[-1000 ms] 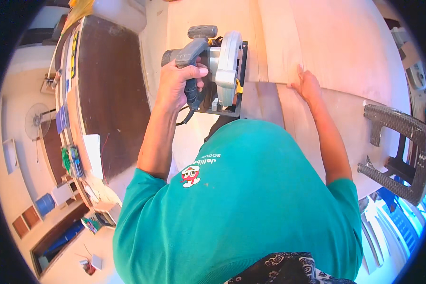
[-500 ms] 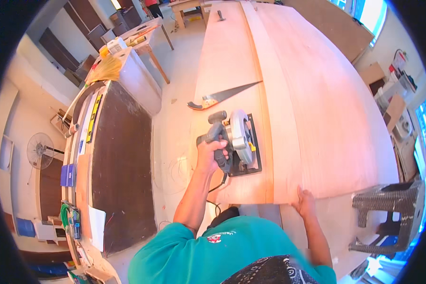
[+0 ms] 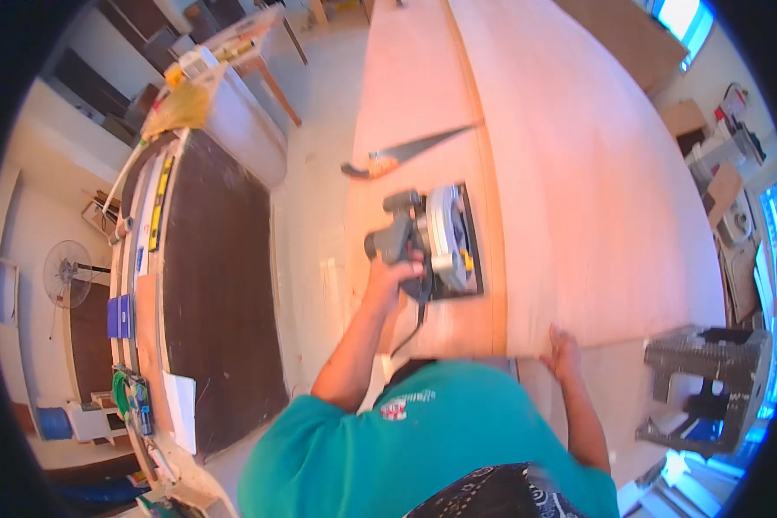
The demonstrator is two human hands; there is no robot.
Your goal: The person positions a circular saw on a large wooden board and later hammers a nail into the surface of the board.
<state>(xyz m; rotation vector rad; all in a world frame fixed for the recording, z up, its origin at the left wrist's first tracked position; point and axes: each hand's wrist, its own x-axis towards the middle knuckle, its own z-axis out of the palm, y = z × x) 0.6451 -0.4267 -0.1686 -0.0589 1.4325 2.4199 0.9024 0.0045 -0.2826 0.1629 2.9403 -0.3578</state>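
My left hand is closed around the rear grip of a grey-and-silver circular saw, which has its base plate on a pale plywood strip and a cord hanging toward me. My right hand touches the near edge of the large plywood sheet, fingers apart. A hand saw with a long dark blade lies beyond the circular saw. A thin wooden edge runs lengthwise beside both saws.
A dark-topped bench with a yellow level stands at left, near a wall fan. Cluttered tables stand at the back. A grey plastic stool is at the right, beside the sheet.
The view has tilted up to show the room and the hand saw. The circular saw in my left hand has moved forward from the sheet's near edge.
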